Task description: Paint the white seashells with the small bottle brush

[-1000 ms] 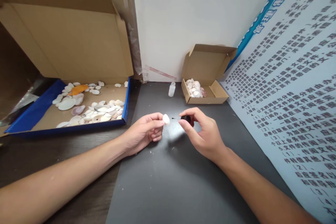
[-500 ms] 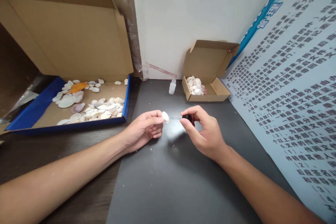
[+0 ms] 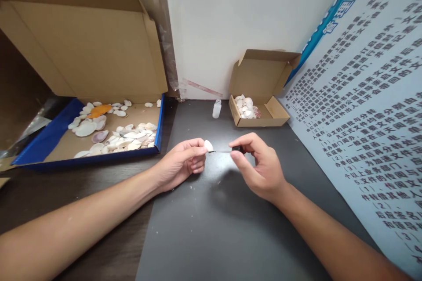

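Left fingers (image 3: 196, 152) on shell (image 3: 208, 145), right (image 3: 247, 140) on cap (image 3: 238, 149)

On the dark table (image 3: 184, 241), by the far edge: big blue box (image 3: 159, 129) at left, little bottle (image 3: 216, 109) standing up, small brown box (image 3: 262, 122) toward the right corner. Tiny white bits (image 3: 191, 200) farther in.

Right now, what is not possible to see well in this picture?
All in head view:
Black cap: partly hidden by the right hand's fingers.
Dark tip: too small to tell if it touches the white shell.
Small bottle: too small to tell its contents.
Shells in small box: lower ones covered by others.
Poster: cut off by right edge.
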